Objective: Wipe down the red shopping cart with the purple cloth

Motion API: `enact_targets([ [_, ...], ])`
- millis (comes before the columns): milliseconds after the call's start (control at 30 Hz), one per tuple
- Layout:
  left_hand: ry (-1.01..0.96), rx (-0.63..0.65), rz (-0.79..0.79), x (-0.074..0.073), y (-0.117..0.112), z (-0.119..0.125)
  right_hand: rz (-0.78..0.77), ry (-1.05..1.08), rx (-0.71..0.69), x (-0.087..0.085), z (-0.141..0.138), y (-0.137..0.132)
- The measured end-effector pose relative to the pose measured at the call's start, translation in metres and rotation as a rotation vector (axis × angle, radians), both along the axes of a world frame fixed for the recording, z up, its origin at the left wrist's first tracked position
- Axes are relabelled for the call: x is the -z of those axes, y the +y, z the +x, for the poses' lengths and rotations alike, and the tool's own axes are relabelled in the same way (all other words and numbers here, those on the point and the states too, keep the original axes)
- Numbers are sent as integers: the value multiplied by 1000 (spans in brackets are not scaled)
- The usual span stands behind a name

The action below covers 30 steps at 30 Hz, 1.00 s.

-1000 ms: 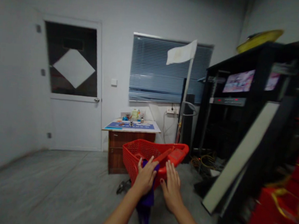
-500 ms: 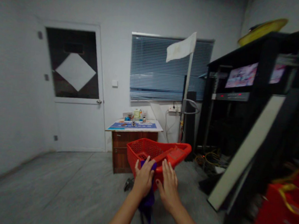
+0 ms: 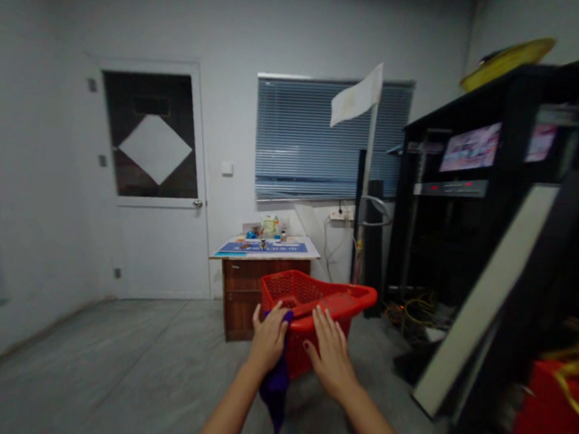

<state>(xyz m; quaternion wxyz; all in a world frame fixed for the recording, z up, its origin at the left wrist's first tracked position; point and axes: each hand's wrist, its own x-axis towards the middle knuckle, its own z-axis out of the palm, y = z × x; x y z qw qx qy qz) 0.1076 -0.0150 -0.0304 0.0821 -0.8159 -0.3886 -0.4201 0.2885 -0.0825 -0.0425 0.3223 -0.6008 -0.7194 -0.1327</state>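
In front of me stands a red plastic shopping basket (image 3: 303, 352) with lattice walls and a handle-like rim stretching to the right. My left hand (image 3: 268, 339) is at its near left edge, closed on a purple cloth (image 3: 275, 383) that hangs down below the hand. My right hand (image 3: 331, 354) lies against the near side of the basket, fingers stretched out, nothing held. The basket's underside and whatever supports it are mostly hidden behind my arms and the cloth.
A brown wooden cabinet (image 3: 242, 307) with a blue-and-white sign board and small items on top stands behind the basket. To the right are a black rack (image 3: 399, 219), a leaning pale board (image 3: 488, 299) and red boxes (image 3: 539, 410). A white door (image 3: 166, 254) is at left.
The basket and the scene have shifted slightly right in view. My left hand, with the purple cloth, has slid left along the basket edge, widening the gap between my hands.
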Motion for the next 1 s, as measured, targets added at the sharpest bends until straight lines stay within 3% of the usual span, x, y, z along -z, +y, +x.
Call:
enact_targets([
  [333, -8, -19, 46, -8, -13, 13, -33, -33, 28, -6, -5, 9],
  [567, -93, -192, 46, 1, -5, 9, -19, -69, -7, -9, -12, 8],
  [767, -7, -123, 49, -4, -7, 5, 11, -91, -7, -3, -15, 8],
  [1000, -65, -201, 26, -4, -5, 6, 94, -79, 74, -7, -1, 19],
])
